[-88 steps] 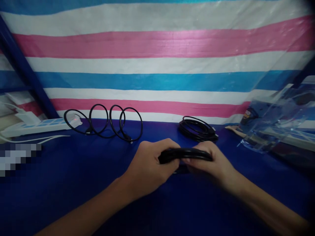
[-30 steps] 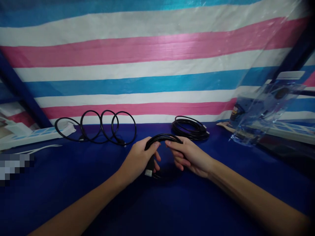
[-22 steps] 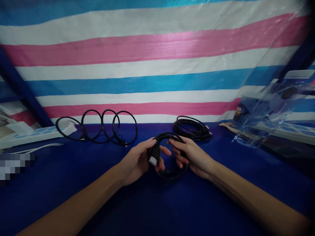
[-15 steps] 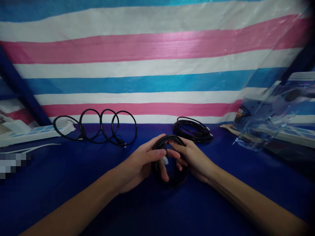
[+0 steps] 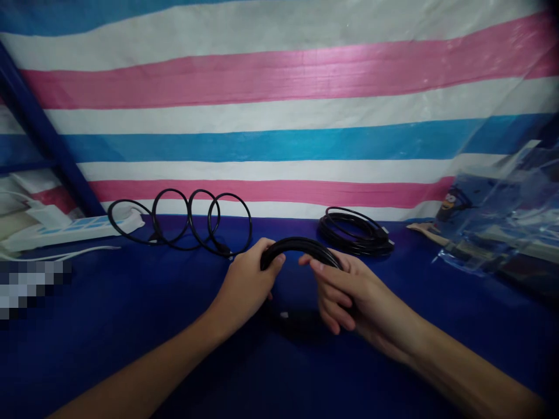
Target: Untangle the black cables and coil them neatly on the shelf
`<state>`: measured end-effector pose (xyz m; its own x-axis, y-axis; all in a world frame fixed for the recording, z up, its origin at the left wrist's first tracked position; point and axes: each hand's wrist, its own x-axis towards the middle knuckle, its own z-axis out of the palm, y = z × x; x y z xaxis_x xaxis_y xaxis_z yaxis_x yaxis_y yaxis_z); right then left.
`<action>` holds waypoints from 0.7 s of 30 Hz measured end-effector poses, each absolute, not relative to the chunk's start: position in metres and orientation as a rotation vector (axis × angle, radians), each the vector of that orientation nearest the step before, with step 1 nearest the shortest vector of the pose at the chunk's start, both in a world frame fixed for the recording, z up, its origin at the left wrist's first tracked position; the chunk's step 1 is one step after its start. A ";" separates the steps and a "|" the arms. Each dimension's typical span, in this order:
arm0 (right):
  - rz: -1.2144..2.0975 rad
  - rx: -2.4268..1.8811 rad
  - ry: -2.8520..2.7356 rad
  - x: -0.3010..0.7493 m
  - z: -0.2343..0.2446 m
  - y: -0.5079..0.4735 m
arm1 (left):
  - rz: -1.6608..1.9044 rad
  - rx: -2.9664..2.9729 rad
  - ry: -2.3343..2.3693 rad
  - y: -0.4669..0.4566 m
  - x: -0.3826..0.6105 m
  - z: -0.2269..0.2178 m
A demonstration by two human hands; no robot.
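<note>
Both hands hold a coiled black cable (image 5: 300, 245) upright over the blue table cover (image 5: 131, 326). My left hand (image 5: 247, 285) is closed round the coil's left side, thumb on top. On the coil's right side my right hand (image 5: 345, 285) has its fingers curled round the loop. A pale plug tip (image 5: 284, 315) of the cable shows low between the hands. Another black cable (image 5: 187, 218) lies in loose loops at the back left. A tight black coil (image 5: 353, 231) rests at the back, right of centre.
A white power strip (image 5: 61, 228) with white leads lies at the far left. Clear plastic packaging (image 5: 493, 221) is piled at the right. A pink, white and blue striped sheet (image 5: 279, 116) hangs behind the table. A dark blue post (image 5: 43, 139) slants at left.
The coil was turned and handled between both hands; its plug end, near my left fingers before, now hangs low. My right hand has shifted toward me.
</note>
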<state>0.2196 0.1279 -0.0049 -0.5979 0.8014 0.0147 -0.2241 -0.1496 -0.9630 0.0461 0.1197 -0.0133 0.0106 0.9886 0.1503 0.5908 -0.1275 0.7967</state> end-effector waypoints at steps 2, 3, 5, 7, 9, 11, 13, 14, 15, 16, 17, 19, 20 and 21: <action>1.756 -0.710 -1.547 0.225 0.002 0.126 | 1.037 1.978 1.661 0.116 0.044 -0.006; 1.696 -0.739 -1.660 0.228 0.006 0.124 | 1.071 2.106 1.617 0.113 0.043 -0.002; 1.563 -0.809 -1.879 0.234 0.016 0.121 | 1.039 2.228 1.389 0.104 0.045 0.008; 1.476 -0.862 -1.974 0.238 0.022 0.119 | 0.946 2.060 1.138 0.096 0.048 0.013; 1.467 -0.875 -1.931 0.237 0.021 0.120 | 0.928 1.784 1.007 0.094 0.053 0.013; 1.511 -0.846 -1.780 0.232 0.013 0.123 | 1.062 1.582 0.995 0.097 0.056 0.007; 1.590 -0.795 -1.597 0.226 0.002 0.127 | 1.209 1.485 1.063 0.104 0.058 -0.002; 1.630 -0.777 -1.528 0.224 -0.002 0.128 | 1.268 1.467 1.117 0.107 0.059 -0.006; 1.657 -0.771 -1.490 0.222 -0.004 0.128 | 1.312 1.470 1.173 0.109 0.059 -0.009; 1.659 -0.779 -1.489 0.221 -0.003 0.127 | 1.345 1.494 1.229 0.110 0.060 -0.011; 1.622 -0.793 -1.525 0.222 0.000 0.125 | 1.379 1.537 1.276 0.110 0.060 -0.012; 1.445 -0.820 -1.679 0.226 0.012 0.120 | 1.446 1.685 1.346 0.106 0.061 -0.011; 1.327 -0.827 -1.772 0.230 0.020 0.118 | 1.474 1.793 1.366 0.104 0.062 -0.011; 1.220 -0.832 -1.867 0.234 0.027 0.116 | 1.490 1.922 1.378 0.103 0.062 -0.011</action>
